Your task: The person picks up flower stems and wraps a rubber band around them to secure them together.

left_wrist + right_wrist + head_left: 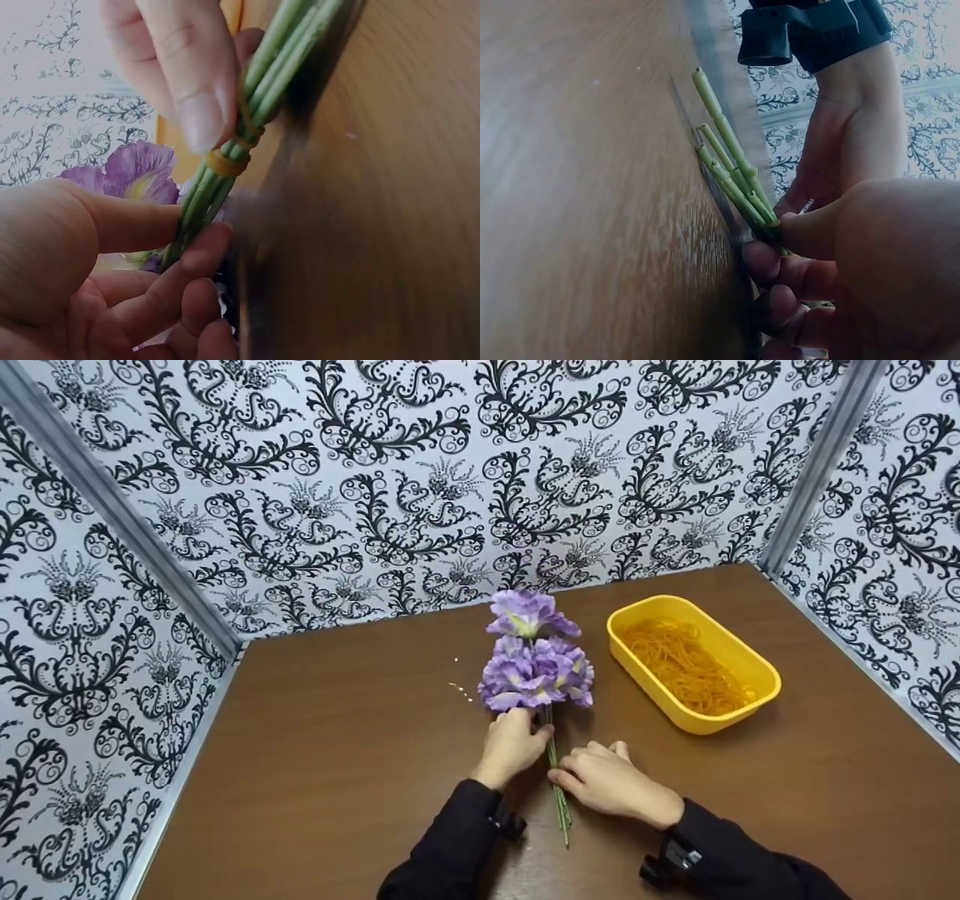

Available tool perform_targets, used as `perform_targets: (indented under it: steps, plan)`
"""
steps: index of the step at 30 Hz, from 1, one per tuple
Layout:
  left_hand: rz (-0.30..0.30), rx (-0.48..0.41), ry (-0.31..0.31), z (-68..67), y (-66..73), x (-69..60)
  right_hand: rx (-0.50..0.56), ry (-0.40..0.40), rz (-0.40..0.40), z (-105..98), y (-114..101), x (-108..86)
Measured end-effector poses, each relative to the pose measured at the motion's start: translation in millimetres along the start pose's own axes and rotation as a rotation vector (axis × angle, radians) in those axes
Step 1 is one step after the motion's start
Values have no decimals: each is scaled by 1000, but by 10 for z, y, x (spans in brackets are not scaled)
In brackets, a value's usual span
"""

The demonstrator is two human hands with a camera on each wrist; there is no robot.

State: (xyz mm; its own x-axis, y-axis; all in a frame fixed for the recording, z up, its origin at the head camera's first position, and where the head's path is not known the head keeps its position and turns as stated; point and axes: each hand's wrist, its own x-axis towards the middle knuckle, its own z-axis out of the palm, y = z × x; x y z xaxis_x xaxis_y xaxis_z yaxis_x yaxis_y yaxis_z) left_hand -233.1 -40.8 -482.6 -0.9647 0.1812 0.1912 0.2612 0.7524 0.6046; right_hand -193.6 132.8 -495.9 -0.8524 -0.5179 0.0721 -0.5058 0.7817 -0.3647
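Note:
A bunch of purple artificial flowers (534,673) lies on the brown table, blooms toward the back wall and green stems (562,804) toward me. Just below the blooms, my left hand (512,746) grips the stems between thumb and fingers. A yellowish rubber band (229,163) is wound round the stems above the left fingers in the left wrist view, and part of it runs up beside the right thumb. My right hand (616,781) pinches the band at the stems lower down. Cut stem ends (724,127) stick out past its fingers in the right wrist view.
A yellow plastic tub (701,725) with many rubber bands (682,664) stands on the right of the table (337,750). Small white specks (461,690) lie left of the blooms. Black-and-white patterned walls (420,510) enclose the back and sides.

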Motion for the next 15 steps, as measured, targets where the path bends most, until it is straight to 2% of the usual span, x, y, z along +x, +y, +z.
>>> perform_targets:
  steps: [15]
  plan:
    - [37, 38, 65, 106, -7, -30, -94, 82, -36, 54, -49, -10]
